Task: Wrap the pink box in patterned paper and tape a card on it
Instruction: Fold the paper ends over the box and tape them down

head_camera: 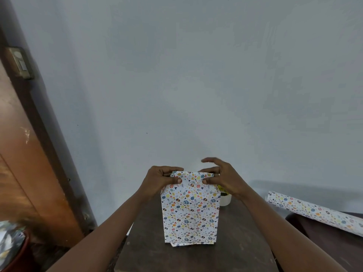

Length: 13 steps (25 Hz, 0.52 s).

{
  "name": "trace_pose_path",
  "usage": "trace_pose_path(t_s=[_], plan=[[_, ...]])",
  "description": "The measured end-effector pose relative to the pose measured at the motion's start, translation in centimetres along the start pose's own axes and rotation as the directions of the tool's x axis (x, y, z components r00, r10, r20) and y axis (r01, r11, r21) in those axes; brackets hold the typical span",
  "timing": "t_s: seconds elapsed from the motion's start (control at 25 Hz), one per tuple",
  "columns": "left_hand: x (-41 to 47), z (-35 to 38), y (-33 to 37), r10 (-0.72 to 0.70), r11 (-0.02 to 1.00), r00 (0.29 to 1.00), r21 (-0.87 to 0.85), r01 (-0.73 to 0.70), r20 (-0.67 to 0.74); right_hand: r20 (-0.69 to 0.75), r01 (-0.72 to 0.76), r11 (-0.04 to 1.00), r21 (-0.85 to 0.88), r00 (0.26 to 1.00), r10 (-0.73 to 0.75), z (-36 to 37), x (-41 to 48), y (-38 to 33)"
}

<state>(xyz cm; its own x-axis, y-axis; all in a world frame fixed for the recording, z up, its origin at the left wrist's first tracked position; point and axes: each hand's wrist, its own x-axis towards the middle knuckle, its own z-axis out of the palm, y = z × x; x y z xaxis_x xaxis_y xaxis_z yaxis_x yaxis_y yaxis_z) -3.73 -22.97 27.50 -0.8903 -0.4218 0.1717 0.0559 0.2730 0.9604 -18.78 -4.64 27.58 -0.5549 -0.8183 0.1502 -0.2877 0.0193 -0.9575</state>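
Ok, both hands are on the top end of the box point(189, 213). Left hand point(164, 178) pinches the paper point(190, 178) at the top left corner, thumb on the near face and fingers curled over the top edge. Right hand point(222, 177) pinches the top right corner the same way: thumb on the near face, some fingers over the edge, index finger lifted clear above it. The thumbs point at each other, a short stretch of folded paper between them.

Box stands upright on its short end, directly below the grip, paper covering the whole near face. A narrow paper flap sticks out at its base. It sits mid table point(149, 252), which is dark.

Tape point(225, 200) is just behind the box's right edge, below the right wrist. Roll point(314, 212) of the same paper lies well off to the right. Grey wall point(196, 75) behind, wooden door point(23, 173) on the left.
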Motion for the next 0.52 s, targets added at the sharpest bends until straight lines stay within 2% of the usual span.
trace_pose_path(t_s=[0.08, 0.16, 0.28, 0.36, 0.52], plan=[[0.0, 0.2, 0.1, -0.057, 0.991, 0.998, -0.121, 0.059, 0.016, -0.007, 0.024, 0.991, -0.13, 1.0, -0.025, 0.1, 0.0, 0.2], [0.0, 0.3, 0.1, -0.077, 0.982, 0.996, -0.168, 0.083, 0.043, -0.039, 0.044, 0.986, -0.161, 0.998, -0.051, 0.4, -0.2, 0.5], [0.2, 0.2, -0.2, -0.069, 0.986, 0.996, -0.146, 0.076, 0.053, -0.074, 0.073, 0.992, -0.105, 0.994, -0.081, 1.0, -0.5, 0.9], [0.3, 0.2, -0.4, -0.062, 0.985, 0.997, -0.156, 0.069, 0.049, -0.091, 0.038, 0.998, -0.055, 0.995, -0.043, 0.9, -0.3, 1.2], [0.2, 0.3, -0.8, -0.052, 0.984, 0.999, -0.173, 0.051, -0.003, 0.024, -0.048, 0.985, 0.164, 0.999, 0.044, 0.5, 0.0, 1.1]])
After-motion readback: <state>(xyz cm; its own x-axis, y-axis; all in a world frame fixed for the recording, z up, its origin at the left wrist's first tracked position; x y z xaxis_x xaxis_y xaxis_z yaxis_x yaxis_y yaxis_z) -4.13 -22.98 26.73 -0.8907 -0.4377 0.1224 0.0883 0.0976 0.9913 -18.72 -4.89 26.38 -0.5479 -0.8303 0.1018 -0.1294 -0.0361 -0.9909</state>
